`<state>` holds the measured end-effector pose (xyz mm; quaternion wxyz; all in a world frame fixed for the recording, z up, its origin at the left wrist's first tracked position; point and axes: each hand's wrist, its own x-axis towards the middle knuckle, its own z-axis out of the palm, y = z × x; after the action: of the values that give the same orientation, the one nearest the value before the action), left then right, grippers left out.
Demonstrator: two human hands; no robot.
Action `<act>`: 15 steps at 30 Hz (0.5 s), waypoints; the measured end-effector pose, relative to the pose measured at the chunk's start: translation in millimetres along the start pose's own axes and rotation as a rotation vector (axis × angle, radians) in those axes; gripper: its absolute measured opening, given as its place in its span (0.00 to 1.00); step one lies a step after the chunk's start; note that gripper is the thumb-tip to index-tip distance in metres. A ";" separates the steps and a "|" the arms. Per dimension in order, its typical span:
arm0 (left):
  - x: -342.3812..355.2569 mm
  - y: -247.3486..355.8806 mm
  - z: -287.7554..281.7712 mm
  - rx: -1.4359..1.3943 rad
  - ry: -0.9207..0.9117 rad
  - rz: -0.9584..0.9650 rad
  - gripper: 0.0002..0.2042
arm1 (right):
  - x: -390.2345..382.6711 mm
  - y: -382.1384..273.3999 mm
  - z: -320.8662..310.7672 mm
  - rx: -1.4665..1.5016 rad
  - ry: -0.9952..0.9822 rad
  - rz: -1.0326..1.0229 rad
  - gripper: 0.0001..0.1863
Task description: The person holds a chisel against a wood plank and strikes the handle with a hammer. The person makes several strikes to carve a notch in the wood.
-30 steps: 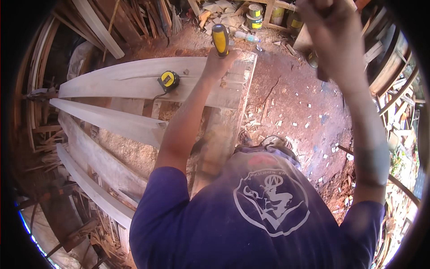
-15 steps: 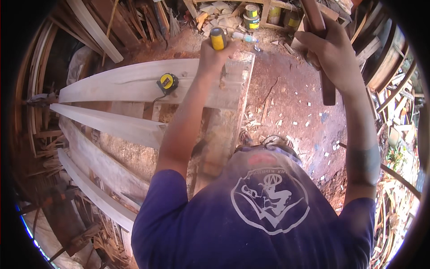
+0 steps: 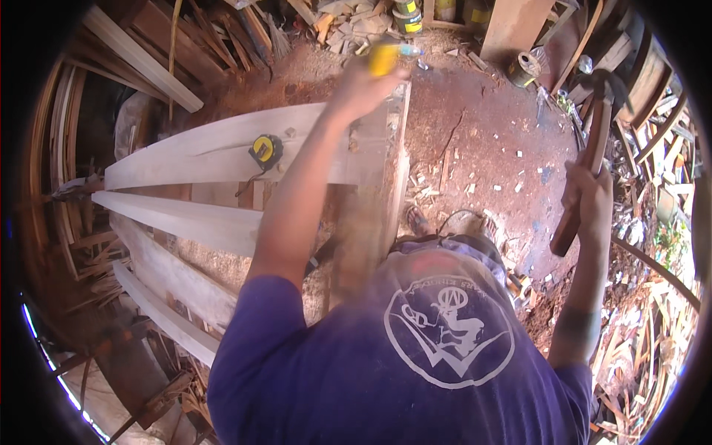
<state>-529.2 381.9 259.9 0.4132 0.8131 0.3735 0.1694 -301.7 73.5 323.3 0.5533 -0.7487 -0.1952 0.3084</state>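
Note:
My left hand (image 3: 357, 93) is closed around the yellow handle of what looks like a chisel (image 3: 383, 61), blurred by motion. Its lower end is hidden behind the hand. Below that hand is the right end of a broad pale board (image 3: 215, 144), which lies on the workbench (image 3: 354, 256). Off to the right, my right hand (image 3: 591, 194) grips a hammer (image 3: 595, 137) by its wooden handle. The hammer's dark head points away from me, above the floor. A yellow and black tape measure (image 3: 265, 151) rests on the board, left of my left forearm.
A narrower pale timber (image 3: 178, 213) and a curved one (image 3: 163, 315) lie nearer me on the left. Offcuts and cans (image 3: 408, 18) stand at the back, with an open tin (image 3: 525, 68) further right. Wood scraps (image 3: 638, 334) are heaped along the right side.
My right hand has swung down and outward to the right with the hammer, so its head now shows. My left hand has shifted slightly, still holding the yellow handle.

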 end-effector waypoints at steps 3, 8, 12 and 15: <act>46.9 7.1 44.2 0.266 -0.209 -0.072 0.21 | 1.4 -15.7 18.9 0.055 -0.060 -0.051 0.07; 12.6 25.8 11.6 -0.092 -0.021 -0.116 0.15 | -13.5 -8.3 9.0 -0.041 -0.147 -0.121 0.10; -34.9 37.4 -64.0 -1.062 0.027 0.430 0.14 | -22.0 10.8 0.1 -0.051 -0.070 -0.085 0.08; -39.5 34.3 -42.7 -0.925 0.133 0.273 0.15 | -16.8 12.0 7.9 0.004 -0.080 -0.030 0.07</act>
<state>-564.3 362.7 314.2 0.6806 0.5732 0.1743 0.4218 -319.9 64.7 314.5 0.5513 -0.7316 -0.2279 0.3301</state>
